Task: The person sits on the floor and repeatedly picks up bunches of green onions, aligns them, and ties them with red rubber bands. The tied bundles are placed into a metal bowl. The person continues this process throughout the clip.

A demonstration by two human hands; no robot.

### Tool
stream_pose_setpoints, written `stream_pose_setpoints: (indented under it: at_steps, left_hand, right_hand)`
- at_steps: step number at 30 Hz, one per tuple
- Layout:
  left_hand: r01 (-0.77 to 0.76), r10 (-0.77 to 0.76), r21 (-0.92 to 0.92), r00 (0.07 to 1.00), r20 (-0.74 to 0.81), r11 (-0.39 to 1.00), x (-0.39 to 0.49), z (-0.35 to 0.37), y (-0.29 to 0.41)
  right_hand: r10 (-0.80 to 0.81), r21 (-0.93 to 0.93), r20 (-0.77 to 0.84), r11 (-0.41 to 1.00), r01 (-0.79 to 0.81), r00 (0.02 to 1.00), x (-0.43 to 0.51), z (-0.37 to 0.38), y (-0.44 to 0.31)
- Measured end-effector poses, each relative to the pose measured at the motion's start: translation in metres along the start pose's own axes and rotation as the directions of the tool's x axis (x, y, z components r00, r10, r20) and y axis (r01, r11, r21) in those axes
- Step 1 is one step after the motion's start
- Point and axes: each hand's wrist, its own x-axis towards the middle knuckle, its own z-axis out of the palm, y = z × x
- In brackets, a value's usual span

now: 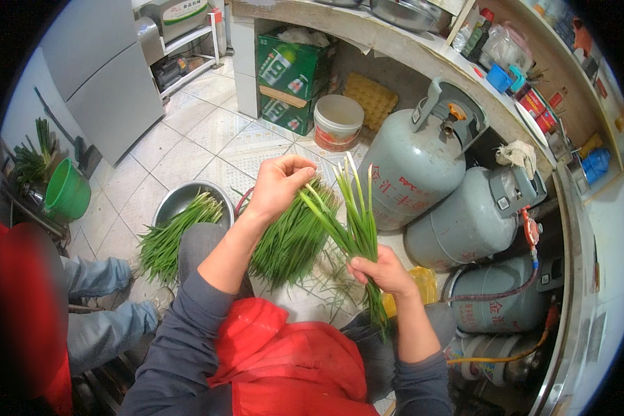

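My right hand [382,270] is closed around a bunch of garlic chives [361,229], their pale root ends pointing up and away from me. With thumb and fingers, my left hand [283,182] pinches the pale end of one stalk that leans out of the bunch to the left. Below and behind my left hand, a large heap of chives [291,239] lies low near the floor. More trimmed-looking chives [179,242] rest across the rim of a steel basin [164,203], left of my knee.
Gas cylinders [411,161] stand on the right beneath a counter [426,44]. A white bucket [338,119] and green cartons [286,78] are ahead. Loose leaves litter the tiled floor [182,151]. At left, a person in red [31,312] sits near a green bucket [67,190].
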Motion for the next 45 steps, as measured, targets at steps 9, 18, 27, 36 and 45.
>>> stream_pose_setpoints:
  at_steps: [9, 18, 27, 36, 45]
  left_hand:
    - [-0.056, -0.007, -0.167, 0.934, -0.357, 0.984, 0.017, -0.020, -0.006]
    - [-0.658, 0.684, 0.657, 0.670, 0.288, 0.369, -0.017, 0.014, 0.035]
    - [-0.500, 0.202, 0.413, 0.788, 0.581, 0.761, -0.010, -0.012, 0.027]
    - [-0.263, 0.059, 0.266, 0.805, 0.591, 0.927, -0.012, -0.015, 0.028]
    - [-0.030, 0.012, 0.049, 0.944, 0.331, 0.998, -0.010, -0.003, 0.006]
  right_hand:
    - [-0.007, -0.046, -0.087, 0.999, 0.003, 0.996, -0.003, 0.002, 0.000]
    - [0.002, 0.016, -0.093, 1.000, 0.000, 0.996, -0.006, -0.011, 0.003]
    - [0.042, 0.149, 0.001, 0.988, -0.042, 0.999, -0.011, -0.005, -0.011]
    - [0.071, 0.273, 0.081, 0.958, -0.090, 0.994, -0.010, -0.012, -0.005]
    - [0.052, 0.353, 0.044, 0.933, -0.065, 0.998, -0.007, -0.004, -0.006]
